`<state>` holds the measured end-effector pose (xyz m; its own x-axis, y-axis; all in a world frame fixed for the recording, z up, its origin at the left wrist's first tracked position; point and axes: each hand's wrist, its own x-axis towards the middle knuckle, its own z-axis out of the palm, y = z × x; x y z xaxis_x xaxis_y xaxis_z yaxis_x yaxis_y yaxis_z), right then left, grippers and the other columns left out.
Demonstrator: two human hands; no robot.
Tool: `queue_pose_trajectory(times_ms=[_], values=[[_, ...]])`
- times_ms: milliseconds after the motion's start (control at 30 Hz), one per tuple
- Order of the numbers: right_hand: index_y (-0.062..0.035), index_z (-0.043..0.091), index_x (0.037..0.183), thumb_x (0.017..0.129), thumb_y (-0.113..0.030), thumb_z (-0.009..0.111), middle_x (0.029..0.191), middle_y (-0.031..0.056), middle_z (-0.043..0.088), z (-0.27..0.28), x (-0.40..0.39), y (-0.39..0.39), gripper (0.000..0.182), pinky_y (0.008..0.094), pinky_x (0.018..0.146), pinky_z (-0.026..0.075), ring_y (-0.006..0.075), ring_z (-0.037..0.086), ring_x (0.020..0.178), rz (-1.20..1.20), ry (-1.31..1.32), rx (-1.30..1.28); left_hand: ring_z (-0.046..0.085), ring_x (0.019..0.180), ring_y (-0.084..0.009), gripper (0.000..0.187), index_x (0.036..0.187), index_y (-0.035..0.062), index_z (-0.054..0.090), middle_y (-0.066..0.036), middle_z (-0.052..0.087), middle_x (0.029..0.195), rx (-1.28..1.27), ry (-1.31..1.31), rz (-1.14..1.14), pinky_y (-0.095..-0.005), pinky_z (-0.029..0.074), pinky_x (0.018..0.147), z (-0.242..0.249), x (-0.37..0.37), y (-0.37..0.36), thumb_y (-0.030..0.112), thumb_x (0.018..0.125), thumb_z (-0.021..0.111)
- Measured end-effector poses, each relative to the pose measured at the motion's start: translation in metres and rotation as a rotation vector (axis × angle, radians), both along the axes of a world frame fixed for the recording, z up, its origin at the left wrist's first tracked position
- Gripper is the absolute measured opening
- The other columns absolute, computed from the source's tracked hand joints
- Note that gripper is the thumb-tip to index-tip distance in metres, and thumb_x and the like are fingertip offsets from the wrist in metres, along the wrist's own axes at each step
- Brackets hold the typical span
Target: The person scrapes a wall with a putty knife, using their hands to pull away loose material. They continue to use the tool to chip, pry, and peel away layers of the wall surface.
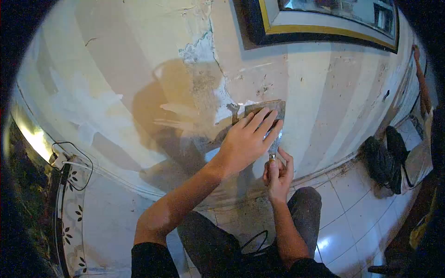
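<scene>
A putty knife (pixel 280 110) with a wide, smeared metal blade lies against the striped wall (pixel 308 88), its straight edge pointing up. My right hand (pixel 280 180) is closed around its handle from below, the thumb along the front. Across the blade, my left hand (pixel 245 141) rests with its fingers stretched out and spread, covering much of the metal. Just left of the blade, the wall has a crack, flaked paint and a bare white patch (pixel 223 99). Shadows of my head and arms fall on the wall to the left.
A picture frame (pixel 320 33) with dark and gold edges hangs above right. At left, a white plug (pixel 60 161) with a cable sits by a leaf-patterned panel (pixel 74 208). Dark bundled items (pixel 380 160) lie on the tiled floor (pixel 345 213) at right, near another person's arm (pixel 422 83).
</scene>
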<state>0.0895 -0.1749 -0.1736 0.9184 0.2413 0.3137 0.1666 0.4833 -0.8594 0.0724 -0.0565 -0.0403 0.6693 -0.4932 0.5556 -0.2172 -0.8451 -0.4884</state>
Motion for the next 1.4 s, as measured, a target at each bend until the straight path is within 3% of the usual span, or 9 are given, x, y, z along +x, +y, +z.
queue_pose_trajectory(times_ms=[267, 467, 600, 700, 800, 1000, 1200, 1300, 1400], values=[[-0.0058, 0.04, 0.126, 0.095, -0.016, 0.049, 0.063, 0.0004, 0.049, 0.007, 0.02, 0.002, 0.033, 0.02, 0.041, 0.032, 0.0055, 0.04, 0.048, -0.034, -0.068, -0.059, 0.048, 0.12, -0.0227, 0.044, 0.116, 0.0088, 0.059, -0.006, 0.053, 0.127, -0.038, -0.119, 0.106, -0.0274, 0.053, 0.08, 0.006, 0.012, 0.0, 0.015, 0.073, 0.057], [-0.0058, 0.04, 0.126, 0.095, -0.016, 0.05, 0.064, -0.0007, 0.048, -0.025, 0.023, 0.002, 0.034, 0.0204, 0.042, 0.031, 0.0054, 0.04, 0.049, -0.054, -0.156, -0.082, 0.049, 0.12, -0.0226, 0.044, 0.117, 0.0092, 0.058, -0.007, 0.053, 0.128, -0.024, -0.058, 0.099, -0.0274, 0.053, 0.081, -0.017, 0.001, 0.006, 0.014, 0.074, 0.056], [-0.0052, 0.041, 0.126, 0.095, -0.018, 0.051, 0.064, -0.0008, 0.048, 0.01, 0.021, 0.007, 0.035, 0.0204, 0.042, 0.032, 0.0051, 0.04, 0.05, -0.065, -0.136, -0.061, 0.049, 0.121, -0.0224, 0.043, 0.116, 0.0098, 0.059, -0.007, 0.054, 0.127, -0.149, -0.165, 0.062, -0.0266, 0.053, 0.079, 0.004, 0.011, 0.008, 0.013, 0.073, 0.055], [-0.0046, 0.041, 0.127, 0.095, -0.019, 0.051, 0.064, -0.0008, 0.048, 0.024, 0.025, 0.008, 0.036, 0.0204, 0.042, 0.032, 0.005, 0.04, 0.05, -0.033, -0.135, -0.054, 0.049, 0.12, -0.0221, 0.042, 0.115, 0.0103, 0.06, -0.006, 0.054, 0.127, -0.076, -0.172, 0.138, -0.026, 0.053, 0.079, 0.017, 0.011, 0.004, 0.013, 0.073, 0.056], [-0.0011, 0.044, 0.125, 0.092, -0.009, 0.053, 0.067, -0.0023, 0.049, 0.004, 0.021, -0.003, 0.035, 0.0205, 0.052, 0.034, 0.0047, 0.042, 0.058, -0.037, -0.061, -0.103, 0.049, 0.12, -0.0211, 0.041, 0.115, 0.0102, 0.06, -0.006, 0.053, 0.127, -0.053, -0.135, 0.157, -0.0255, 0.054, 0.078, -0.002, 0.005, 0.002, 0.013, 0.074, 0.056], [-0.0007, 0.044, 0.126, 0.092, -0.01, 0.053, 0.067, -0.0021, 0.05, 0.014, 0.02, 0.001, 0.036, 0.0196, 0.051, 0.034, 0.0048, 0.043, 0.058, -0.031, -0.108, -0.062, 0.047, 0.123, -0.0207, 0.042, 0.116, 0.0106, 0.059, -0.005, 0.052, 0.13, -0.131, -0.108, 0.161, -0.0239, 0.053, 0.078, -0.002, 0.003, 0.005, 0.012, 0.073, 0.056], [-0.0012, 0.044, 0.125, 0.092, -0.009, 0.052, 0.065, -0.0039, 0.046, 0.01, 0.015, -0.004, 0.034, 0.0201, 0.05, 0.033, 0.0048, 0.041, 0.056, -0.029, -0.072, -0.115, 0.047, 0.122, -0.0235, 0.038, 0.111, 0.0061, 0.061, -0.01, 0.053, 0.126, -0.06, -0.14, 0.106, -0.0255, 0.055, 0.069, -0.002, -0.001, 0.004, 0.011, 0.073, 0.057], [-0.0017, 0.044, 0.125, 0.092, -0.009, 0.052, 0.066, -0.0039, 0.046, 0.019, 0.011, -0.005, 0.034, 0.0201, 0.049, 0.033, 0.0046, 0.041, 0.056, 0.016, -0.018, -0.068, 0.048, 0.121, -0.0198, 0.043, 0.115, 0.0108, 0.06, -0.006, 0.053, 0.129, -0.168, -0.119, 0.156, -0.0256, 0.053, 0.081, 0.001, -0.002, 0.003, 0.014, 0.073, 0.054], [-0.0023, 0.045, 0.123, 0.092, -0.009, 0.052, 0.067, -0.0031, 0.048, 0.025, 0.01, -0.006, 0.032, 0.02, 0.049, 0.033, 0.0045, 0.042, 0.056, 0.016, -0.013, -0.057, 0.049, 0.12, -0.0196, 0.043, 0.115, 0.0112, 0.06, -0.005, 0.053, 0.129, -0.209, -0.113, 0.147, -0.0258, 0.053, 0.081, -0.002, -0.001, 0.003, 0.013, 0.073, 0.055]])
